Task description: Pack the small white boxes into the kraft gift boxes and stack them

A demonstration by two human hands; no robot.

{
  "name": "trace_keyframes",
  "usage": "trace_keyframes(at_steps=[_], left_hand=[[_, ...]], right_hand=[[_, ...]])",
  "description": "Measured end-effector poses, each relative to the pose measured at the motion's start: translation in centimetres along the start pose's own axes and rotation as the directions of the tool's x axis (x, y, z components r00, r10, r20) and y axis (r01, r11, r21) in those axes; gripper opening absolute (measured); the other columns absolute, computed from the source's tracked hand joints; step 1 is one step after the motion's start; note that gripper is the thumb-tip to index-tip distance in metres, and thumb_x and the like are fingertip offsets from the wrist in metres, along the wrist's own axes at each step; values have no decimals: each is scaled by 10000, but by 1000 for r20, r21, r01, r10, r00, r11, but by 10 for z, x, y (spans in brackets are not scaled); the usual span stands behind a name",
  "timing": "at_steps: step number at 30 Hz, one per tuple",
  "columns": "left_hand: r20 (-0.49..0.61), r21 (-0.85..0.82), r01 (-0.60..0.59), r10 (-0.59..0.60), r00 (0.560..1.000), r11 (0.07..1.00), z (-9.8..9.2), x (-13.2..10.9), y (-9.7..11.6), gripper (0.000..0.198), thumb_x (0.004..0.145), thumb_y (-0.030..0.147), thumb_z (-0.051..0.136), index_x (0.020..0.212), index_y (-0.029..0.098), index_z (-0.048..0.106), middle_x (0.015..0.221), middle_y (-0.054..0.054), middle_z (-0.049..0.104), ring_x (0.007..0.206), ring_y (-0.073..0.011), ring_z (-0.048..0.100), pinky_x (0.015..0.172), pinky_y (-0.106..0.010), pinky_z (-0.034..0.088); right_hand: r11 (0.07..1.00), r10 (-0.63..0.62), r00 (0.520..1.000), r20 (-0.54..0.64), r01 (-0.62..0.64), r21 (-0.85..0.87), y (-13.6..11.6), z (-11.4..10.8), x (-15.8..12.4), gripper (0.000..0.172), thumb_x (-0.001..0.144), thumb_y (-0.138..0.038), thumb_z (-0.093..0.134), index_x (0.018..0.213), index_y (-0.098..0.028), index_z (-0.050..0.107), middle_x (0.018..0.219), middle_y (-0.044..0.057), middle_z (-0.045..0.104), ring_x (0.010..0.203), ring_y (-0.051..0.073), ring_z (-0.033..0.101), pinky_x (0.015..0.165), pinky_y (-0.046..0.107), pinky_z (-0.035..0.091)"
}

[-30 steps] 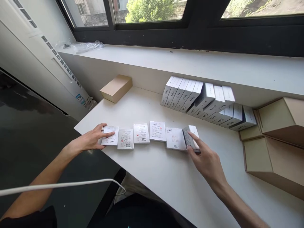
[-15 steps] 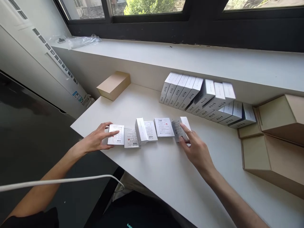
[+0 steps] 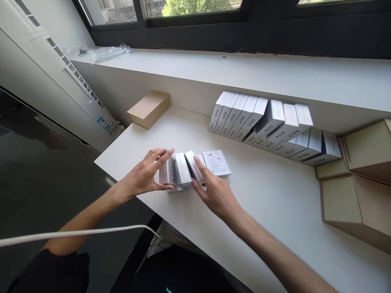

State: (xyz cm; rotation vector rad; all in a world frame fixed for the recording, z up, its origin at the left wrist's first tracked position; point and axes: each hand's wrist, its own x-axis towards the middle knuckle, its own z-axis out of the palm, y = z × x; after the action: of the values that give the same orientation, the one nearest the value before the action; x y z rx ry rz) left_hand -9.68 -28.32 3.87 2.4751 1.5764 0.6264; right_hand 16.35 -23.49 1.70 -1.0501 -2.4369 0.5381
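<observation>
Here, left hand (image 3: 146,176) and right hand (image 3: 213,191), both open-palmed, pressing bunched white boxes (image 3: 182,171) between them

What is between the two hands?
A bunch of small white boxes, standing on edge, between the left hand and the right hand, both touching it. The head view shows this.

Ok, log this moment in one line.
left hand against bunched boxes | right hand touching their other end | flat box right of them
</observation>
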Motion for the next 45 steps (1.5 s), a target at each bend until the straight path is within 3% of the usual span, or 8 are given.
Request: trace_keyframes(at_steps=[6,9,12,17,27,31,39,45], left_hand=[[95,50,27,-31,995,998,14,16,2,1050,773,605,737,1593,364,128,1490,-155,376,1378,-368,375,1033,-576,513],[105,81,16,-25,994,997,11,17,2,1078,749,697,695,1592,369,109,1612,-147,210,1443,-406,269,1044,-594,490],[144,109,-1,-15,989,994,14,30,11,1086,729,727,692,1586,378,123,1671,-115,62,1465,-443,204,1042,-587,482],[242,140,-19,-15,970,990,28,57,22,843,791,591,722,1511,359,351,1601,-131,250,1383,-410,344,1012,-571,502],[76,184,240,-258,963,953,-41,2,-47,675,830,629,654,1433,390,466,1525,-95,331,1405,-398,330,1075,-596,452],[248,206,210,-258,934,956,-18,-29,-58,668,845,571,664,1445,361,460,1483,-134,361,1374,-393,378,999,-561,517],[202,218,103,-148,968,971,10,-38,-32,735,844,467,701,1500,387,380,1460,-132,350,1344,-382,373,999,-562,515],[171,230,134,-176,970,964,4,-40,-42,713,853,453,695,1496,369,398,1455,-133,355,1348,-380,370,1032,-564,488]], right_hand=[[955,-31,996,80,5,297,10,1,-8,796,1003,-397,508,1614,-303,7,1407,125,600,1086,257,695,850,404,592],[987,-71,995,-71,80,137,56,-19,-14,721,977,-420,557,1591,-299,199,1458,119,552,1328,292,537,1073,490,469],[996,-72,997,-1,72,-47,110,-28,-12,918,882,-479,677,1603,-248,157,1628,158,286,1503,348,259,1178,556,317],[998,-32,990,136,39,-52,153,-14,5,1039,797,-447,752,1596,-198,136,1629,192,261,1503,350,251,1183,523,304],[996,-21,983,181,5,91,141,-12,17,1033,761,-499,748,1578,-266,160,1643,157,198,1511,360,207,1202,542,241],[999,-39,986,163,35,23,132,-19,23,862,701,-454,772,1445,-204,414,1478,189,417,1370,372,425,1130,524,368],[985,-77,952,297,119,-125,100,-35,19,678,728,-369,757,1364,-253,552,1423,196,411,1220,401,540,886,544,548],[902,-421,901,-104,428,63,37,-75,63,541,799,-456,753,1275,-273,571,1449,116,329,1364,346,404,1034,519,507]])
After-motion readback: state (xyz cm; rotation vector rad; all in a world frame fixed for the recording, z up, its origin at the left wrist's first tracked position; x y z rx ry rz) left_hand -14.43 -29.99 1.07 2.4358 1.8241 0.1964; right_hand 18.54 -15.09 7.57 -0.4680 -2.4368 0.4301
